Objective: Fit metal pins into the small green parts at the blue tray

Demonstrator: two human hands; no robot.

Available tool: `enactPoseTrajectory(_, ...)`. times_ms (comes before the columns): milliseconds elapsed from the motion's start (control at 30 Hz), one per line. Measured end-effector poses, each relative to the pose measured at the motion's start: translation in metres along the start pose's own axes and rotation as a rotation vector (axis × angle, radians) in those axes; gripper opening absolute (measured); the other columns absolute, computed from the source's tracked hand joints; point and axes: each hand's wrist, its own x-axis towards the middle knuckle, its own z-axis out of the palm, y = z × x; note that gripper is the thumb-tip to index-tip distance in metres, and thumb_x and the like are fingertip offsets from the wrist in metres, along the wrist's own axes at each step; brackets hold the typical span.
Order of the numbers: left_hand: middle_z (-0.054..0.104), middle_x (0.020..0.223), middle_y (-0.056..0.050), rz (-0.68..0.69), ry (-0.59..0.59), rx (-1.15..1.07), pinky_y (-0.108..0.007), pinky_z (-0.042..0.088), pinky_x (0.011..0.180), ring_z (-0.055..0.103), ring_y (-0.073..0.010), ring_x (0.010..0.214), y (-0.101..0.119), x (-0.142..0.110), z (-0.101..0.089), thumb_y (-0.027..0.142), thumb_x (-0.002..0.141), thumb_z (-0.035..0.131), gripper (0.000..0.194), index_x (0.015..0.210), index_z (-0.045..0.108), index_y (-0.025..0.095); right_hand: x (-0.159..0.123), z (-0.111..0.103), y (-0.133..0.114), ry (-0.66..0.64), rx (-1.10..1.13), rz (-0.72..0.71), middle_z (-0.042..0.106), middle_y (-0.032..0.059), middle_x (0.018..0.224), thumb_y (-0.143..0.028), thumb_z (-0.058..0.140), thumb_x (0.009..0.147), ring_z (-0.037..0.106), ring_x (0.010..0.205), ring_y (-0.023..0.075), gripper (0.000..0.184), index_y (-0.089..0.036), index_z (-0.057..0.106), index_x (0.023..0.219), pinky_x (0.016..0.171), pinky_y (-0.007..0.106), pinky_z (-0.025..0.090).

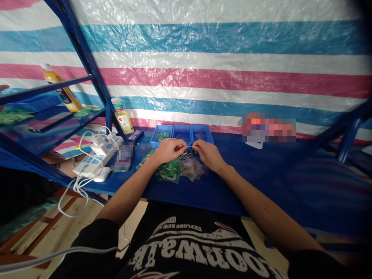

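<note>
Fine two-handed work seems to be in hand: the left hand and the right hand are being held almost together, fingers curled into a narrow pinch. Whether a small piece is being gripped by either cannot be told, since the fingertips are being seen too small. The dark pieces are being partly hidden below the hands, while green packets and clear packets are being spread on the table, nearer the body. Light, exact fingertip control is probably being called for, with the loose packets being left undisturbed.

Beyond the hands, a blue tray is being divided into three compartments; green packets are being held in its left one. The blue table is being crowded at its left side by a white power strip, its cords and a yellow bottle. Farther left, a taller bottle is being carried by the shelf. The space is being closed off by a striped sheet.
</note>
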Motion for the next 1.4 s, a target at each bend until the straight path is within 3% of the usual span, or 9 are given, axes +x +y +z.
enactPoseTrajectory(600,0.07,0.078,-0.001,0.037,-0.043,0.014,-0.024,0.042,0.068,0.063,-0.0136,0.069,0.0026,-0.0012,0.0005,0.029,0.099,0.057,0.02,0.099,0.075,0.021,-0.0021,0.002,-0.0009,0.066,0.083,-0.139,0.068,0.0057,0.098,-0.031,0.048,0.107,0.064,0.087,0.022,0.013,-0.025,0.059,0.103,0.079,0.032,0.046)
enactPoseTrajectory(1400,0.071,0.08,-0.001,0.066,-0.039,0.034,-0.025,0.044,0.07,0.064,-0.015,0.072,0.0002,-0.0014,0.004,0.028,0.098,0.059,0.018,0.097,0.075,0.021,-0.0022,-0.0018,-0.0065,0.021,0.003,-0.143,0.066,0.0052,0.099,-0.029,0.049,0.106,0.061,0.08,0.0189,0.013,-0.023,0.06,0.103,0.073,0.03,0.043)
